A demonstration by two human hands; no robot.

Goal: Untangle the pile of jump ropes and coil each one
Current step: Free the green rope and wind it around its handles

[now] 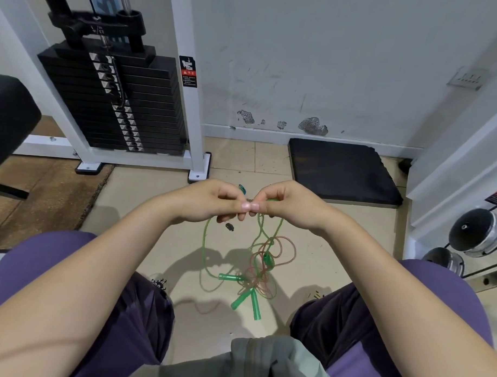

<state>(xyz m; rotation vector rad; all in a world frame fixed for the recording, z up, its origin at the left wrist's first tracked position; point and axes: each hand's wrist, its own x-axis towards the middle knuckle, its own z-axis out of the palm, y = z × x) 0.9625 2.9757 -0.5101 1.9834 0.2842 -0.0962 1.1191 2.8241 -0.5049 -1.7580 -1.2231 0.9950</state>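
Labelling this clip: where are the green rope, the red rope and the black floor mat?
green rope [203, 243], head view, left hanging strand.
red rope [287, 247], head view, loop's right curve.
black floor mat [341, 169], head view, top middle.

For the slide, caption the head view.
Both hands pinch a green jump rope above tangled ropes.

Both hands meet above the floor [156, 202], thumbs touching tip to tip. The left hand [213, 199] and the right hand [286, 202] each pinch the green jump rope [204, 243], whose strands hang down to the floor. Below the hands, the green rope tangles with a thin red jump rope [287, 250]; green handles [250, 299] lie at the near edge of that tangle. Beyond the hands stand a weight stack [118, 99] and a black mat [343, 172].
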